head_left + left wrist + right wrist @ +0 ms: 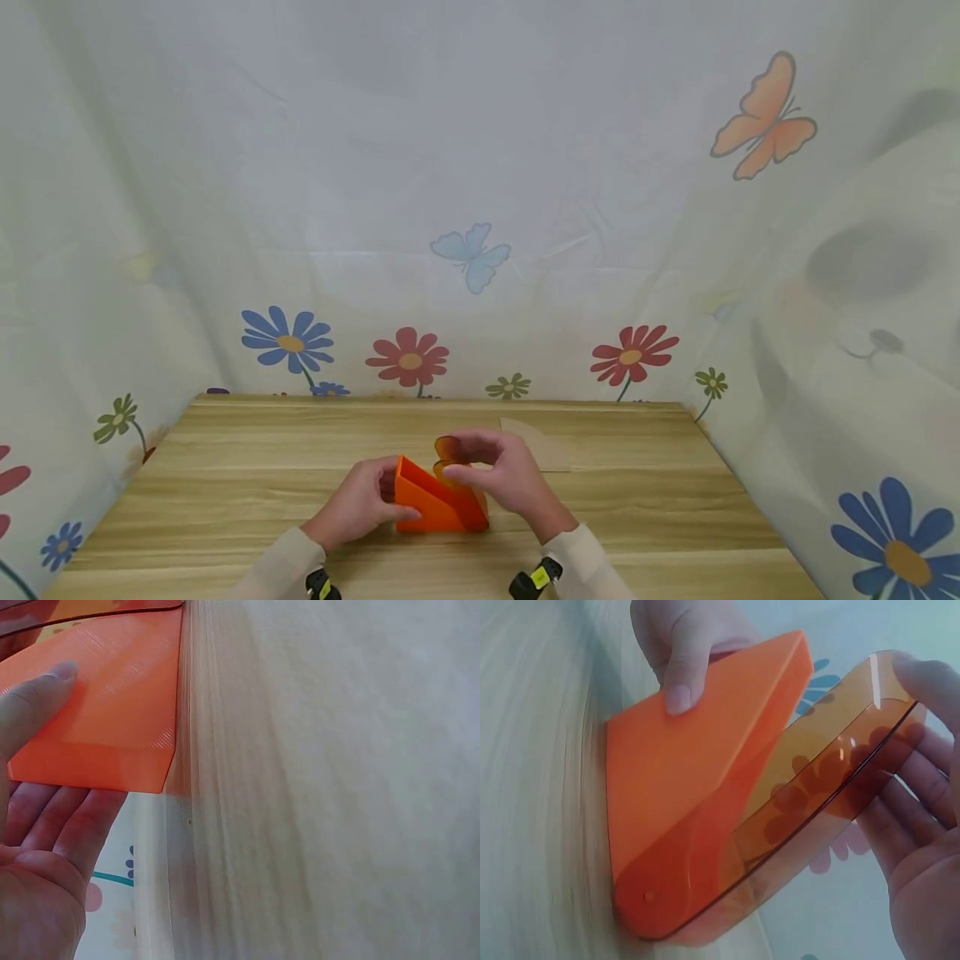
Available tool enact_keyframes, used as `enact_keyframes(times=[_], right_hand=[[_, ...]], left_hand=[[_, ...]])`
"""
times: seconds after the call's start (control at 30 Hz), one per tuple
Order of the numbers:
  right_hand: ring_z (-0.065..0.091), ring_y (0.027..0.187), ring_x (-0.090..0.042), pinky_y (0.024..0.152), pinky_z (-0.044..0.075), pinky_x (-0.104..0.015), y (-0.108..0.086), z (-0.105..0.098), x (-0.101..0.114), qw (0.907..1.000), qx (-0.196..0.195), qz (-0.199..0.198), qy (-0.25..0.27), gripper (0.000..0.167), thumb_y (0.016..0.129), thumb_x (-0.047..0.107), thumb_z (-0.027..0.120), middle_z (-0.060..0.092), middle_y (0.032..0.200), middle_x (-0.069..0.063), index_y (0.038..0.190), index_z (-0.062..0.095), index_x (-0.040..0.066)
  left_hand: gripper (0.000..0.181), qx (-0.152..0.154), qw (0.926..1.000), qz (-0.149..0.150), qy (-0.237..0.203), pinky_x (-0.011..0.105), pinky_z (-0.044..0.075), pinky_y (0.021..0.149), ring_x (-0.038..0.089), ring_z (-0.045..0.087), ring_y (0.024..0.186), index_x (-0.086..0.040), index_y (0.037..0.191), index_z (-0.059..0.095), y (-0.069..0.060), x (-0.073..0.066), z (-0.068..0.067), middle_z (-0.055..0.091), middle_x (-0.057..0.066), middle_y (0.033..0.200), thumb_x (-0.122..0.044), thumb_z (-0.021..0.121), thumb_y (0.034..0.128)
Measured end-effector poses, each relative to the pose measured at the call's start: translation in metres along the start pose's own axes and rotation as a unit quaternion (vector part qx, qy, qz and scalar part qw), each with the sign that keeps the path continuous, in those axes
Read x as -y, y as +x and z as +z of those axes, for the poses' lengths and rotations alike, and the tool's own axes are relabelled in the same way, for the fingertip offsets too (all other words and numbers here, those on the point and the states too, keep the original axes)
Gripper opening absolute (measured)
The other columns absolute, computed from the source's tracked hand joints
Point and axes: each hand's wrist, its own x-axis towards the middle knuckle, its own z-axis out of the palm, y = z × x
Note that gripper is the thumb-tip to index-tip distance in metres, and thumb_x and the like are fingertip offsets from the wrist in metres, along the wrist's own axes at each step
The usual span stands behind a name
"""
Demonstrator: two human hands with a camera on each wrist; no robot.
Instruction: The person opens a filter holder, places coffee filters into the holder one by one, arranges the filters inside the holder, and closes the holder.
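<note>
Head view: high, forward-down, farther; 2 wrist views: close, sharing orange case (694, 754).

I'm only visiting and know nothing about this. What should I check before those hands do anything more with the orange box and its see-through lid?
1. Left-hand grip on the orange box: ok, thumb on its near face.
2. Right-hand grip on the amber lid: ok, it holds the end away from the pivot.
3. Lid joined to box: ok, they appear to meet at a round pivot.
4. Box supported: ok, its lower edge appears to rest on the table.
5. Lid closed: not ok, it stands open with a gap.
6. Box empty: cannot tell, its inside is hidden.
</note>
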Motion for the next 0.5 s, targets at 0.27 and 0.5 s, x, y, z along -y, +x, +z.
enact_keyframes(times=[0.27,0.5], right_hand=[[0.074,0.104,-0.021,0.094,0.059,-0.026,-0.009,-0.014,-0.011,0.9980,-0.029,-0.019,0.054,0.038,0.089,0.014,0.081,0.074,0.121,-0.016,0.125,0.071,0.009],[0.073,0.103,-0.019,0.095,0.059,-0.027,-0.018,-0.026,-0.019,0.9951,-0.047,-0.032,0.081,0.042,0.086,0.008,0.082,0.071,0.122,-0.023,0.126,0.068,0.005]], left_hand=[[0.055,-0.003,1.0000,-0.004,0.000,0.032,0.061,0.091,0.015,0.071,0.099,-0.019,0.123,0.067,0.000,0.000,0.002,0.075,-0.003,0.115,-0.040,0.088,0.0776],[0.056,-0.009,0.9999,-0.005,0.006,0.033,0.061,0.090,0.016,0.071,0.097,-0.018,0.123,0.067,-0.001,-0.001,0.002,0.074,-0.002,0.115,-0.041,0.089,0.0766]])
